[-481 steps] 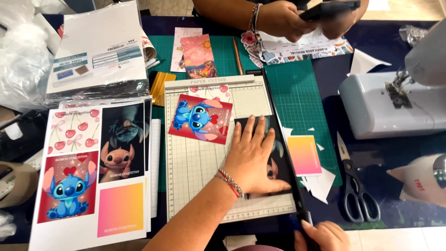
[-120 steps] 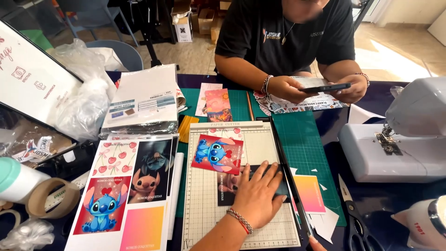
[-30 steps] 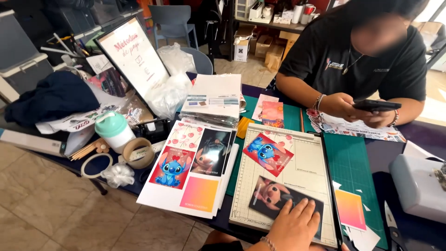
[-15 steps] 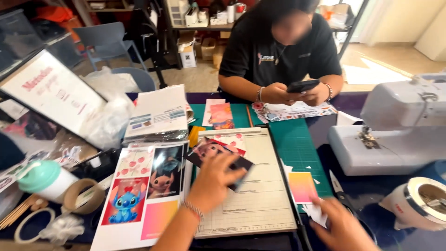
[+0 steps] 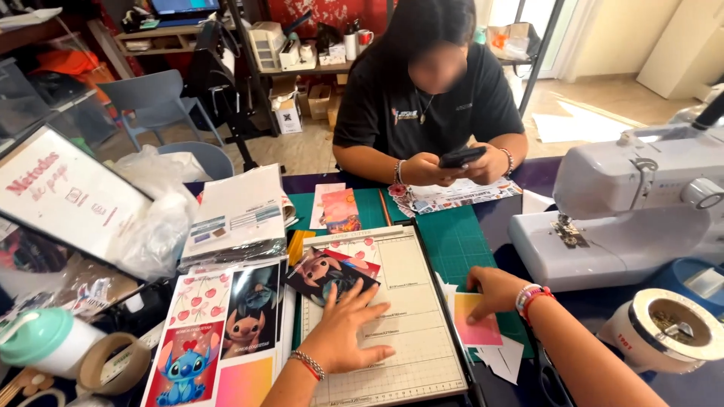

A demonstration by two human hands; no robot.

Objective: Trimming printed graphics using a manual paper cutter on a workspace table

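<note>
Left hand [image 5: 348,332] splayed flat on white gridded paper trimmer [image 5: 407,332] at lower centre, fingertips touching dark cartoon card [image 5: 330,275], right hand [image 5: 494,290] pressing flat on pink-orange gradient card [image 5: 477,332] just right

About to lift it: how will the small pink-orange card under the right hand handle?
The pink-orange card looks thin and flat, so probably light and bendy. Lying flush on the green cutting mat under the right hand, it may slide rather than lift.
</note>
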